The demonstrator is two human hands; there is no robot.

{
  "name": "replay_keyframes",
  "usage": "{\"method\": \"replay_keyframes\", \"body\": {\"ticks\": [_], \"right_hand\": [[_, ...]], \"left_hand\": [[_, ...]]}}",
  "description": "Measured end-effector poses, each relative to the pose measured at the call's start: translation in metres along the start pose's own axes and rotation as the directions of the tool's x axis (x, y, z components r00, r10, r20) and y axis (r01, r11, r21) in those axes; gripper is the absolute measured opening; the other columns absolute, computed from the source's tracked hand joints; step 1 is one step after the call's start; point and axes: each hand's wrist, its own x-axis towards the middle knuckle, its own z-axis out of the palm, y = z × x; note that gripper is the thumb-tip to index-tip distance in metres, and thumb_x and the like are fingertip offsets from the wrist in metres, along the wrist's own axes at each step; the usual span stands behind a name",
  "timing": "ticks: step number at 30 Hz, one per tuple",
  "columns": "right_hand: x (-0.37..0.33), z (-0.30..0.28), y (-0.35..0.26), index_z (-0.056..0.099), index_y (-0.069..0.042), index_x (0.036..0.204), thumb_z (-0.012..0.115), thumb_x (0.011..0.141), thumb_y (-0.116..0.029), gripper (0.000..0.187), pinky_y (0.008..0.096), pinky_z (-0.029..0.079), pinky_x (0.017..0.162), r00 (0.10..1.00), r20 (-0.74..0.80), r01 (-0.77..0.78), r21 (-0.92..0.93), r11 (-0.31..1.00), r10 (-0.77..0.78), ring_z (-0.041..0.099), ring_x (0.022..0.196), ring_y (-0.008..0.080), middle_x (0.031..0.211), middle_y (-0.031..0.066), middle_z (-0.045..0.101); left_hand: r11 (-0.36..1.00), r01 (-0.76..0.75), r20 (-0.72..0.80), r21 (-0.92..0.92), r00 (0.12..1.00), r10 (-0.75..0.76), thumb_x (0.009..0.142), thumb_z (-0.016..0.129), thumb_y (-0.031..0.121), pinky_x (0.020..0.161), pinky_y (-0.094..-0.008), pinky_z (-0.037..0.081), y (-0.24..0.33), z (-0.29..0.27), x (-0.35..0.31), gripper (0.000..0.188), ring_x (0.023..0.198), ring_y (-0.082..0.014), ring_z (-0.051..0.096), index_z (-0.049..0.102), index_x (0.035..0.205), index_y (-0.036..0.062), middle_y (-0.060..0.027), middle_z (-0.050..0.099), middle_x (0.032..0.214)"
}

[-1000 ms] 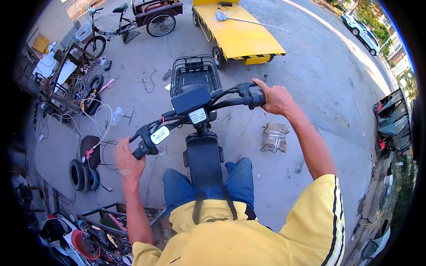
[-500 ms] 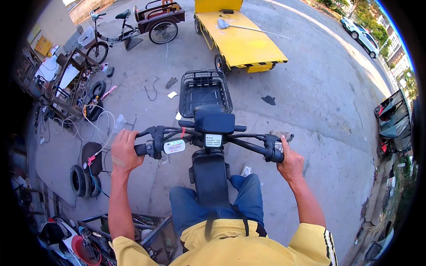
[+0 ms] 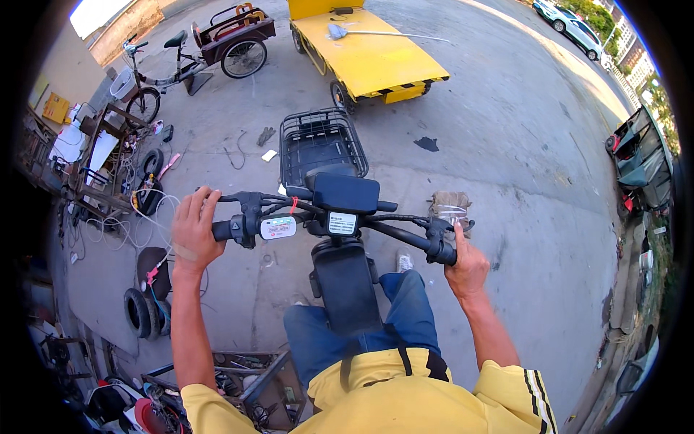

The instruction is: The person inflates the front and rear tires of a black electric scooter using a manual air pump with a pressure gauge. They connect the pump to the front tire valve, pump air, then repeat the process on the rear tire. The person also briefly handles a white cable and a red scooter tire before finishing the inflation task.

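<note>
I sit astride an electric bike with a black seat [image 3: 348, 286] and a black handlebar [image 3: 394, 233]. My left hand [image 3: 196, 233] is around the outer end of the left grip [image 3: 223, 230], its fingers reaching up to the tip of the brake lever [image 3: 233, 197]. My right hand [image 3: 466, 266] closes on the right grip [image 3: 441, 253], index finger stretched to the lever there. Between them are a dark display housing [image 3: 345, 194], a white-labelled control pod [image 3: 278, 228] and a red tie [image 3: 293, 205]. A black wire basket [image 3: 322, 148] sits in front.
A yellow flatbed cart [image 3: 383, 58] stands ahead, with a cargo tricycle [image 3: 217, 50] to its left. Tyres [image 3: 137, 312], hoses and a cluttered workbench [image 3: 94, 163] line the left. A brown block-like object [image 3: 450, 204] lies beyond the right lever. A dark vehicle [image 3: 643, 170] stands far right.
The handlebar has turned slightly and the surroundings have shifted left in view. My left fingers have lifted toward the lever tip, and my right index finger now points more forward along its lever.
</note>
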Motion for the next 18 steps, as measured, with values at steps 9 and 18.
{"method": "replay_keyframes", "body": {"ticks": [9,18], "right_hand": [[-0.011,-0.008,-0.005,0.041,-0.015,0.154,0.078,0.072,-0.014,0.090,0.0482,0.052,0.062,0.952,0.260,-0.186,0.084,0.979,0.159,0.068,0.070,0.0397,0.079,0.0169,0.070],[-0.024,0.020,-0.018,0.035,-0.016,0.157,0.078,0.077,-0.024,0.091,0.0514,0.054,0.069,0.934,0.297,-0.241,0.111,0.964,0.199,0.070,0.077,0.0433,0.084,0.0199,0.072]], "left_hand": [[0.995,0.092,0.147,-0.038,0.985,-0.086,0.062,0.075,0.000,0.082,-0.0419,0.056,0.002,0.008,0.014,0.082,0.106,-0.0360,0.067,0.053,0.140,0.0101,-0.0114,0.058,0.138],[0.998,-0.062,0.054,-0.006,0.997,0.062,0.063,0.079,0.005,0.085,-0.0411,0.054,-0.027,0.029,0.028,0.064,0.109,-0.0328,0.063,0.058,0.124,0.0098,-0.0064,0.067,0.119]]}}
